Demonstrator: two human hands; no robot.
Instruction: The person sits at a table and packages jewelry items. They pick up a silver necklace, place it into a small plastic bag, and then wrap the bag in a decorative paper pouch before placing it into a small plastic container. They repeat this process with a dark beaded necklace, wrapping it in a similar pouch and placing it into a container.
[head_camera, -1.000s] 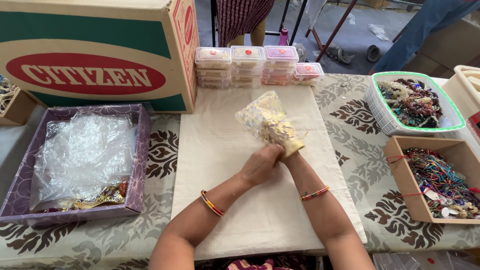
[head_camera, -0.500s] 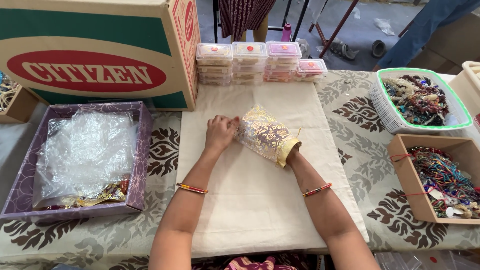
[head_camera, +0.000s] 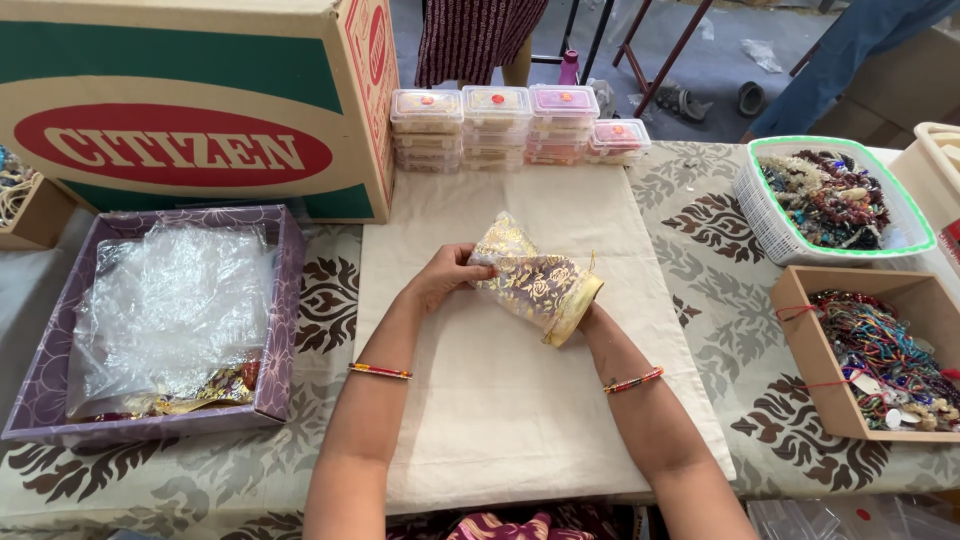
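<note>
pouch: sheer gold-patterned organza, gold-trimmed mouth, held just above the cream cloth at mid-bench. right hand is inside the mouth up to the wrist, hidden; how its fingers are set cannot be told. left hand has a closed pinch grip on the far closed end. judged light, soft, no stiffness, slightly slick; snags easily, so best held at the trimmed rim or pinched at a corner, not by the thin mesh. outward: stacked clear lidded boxes behind; purple tray of plastic wrap on the left; white basket and cardboard box of beads on the right.
</note>
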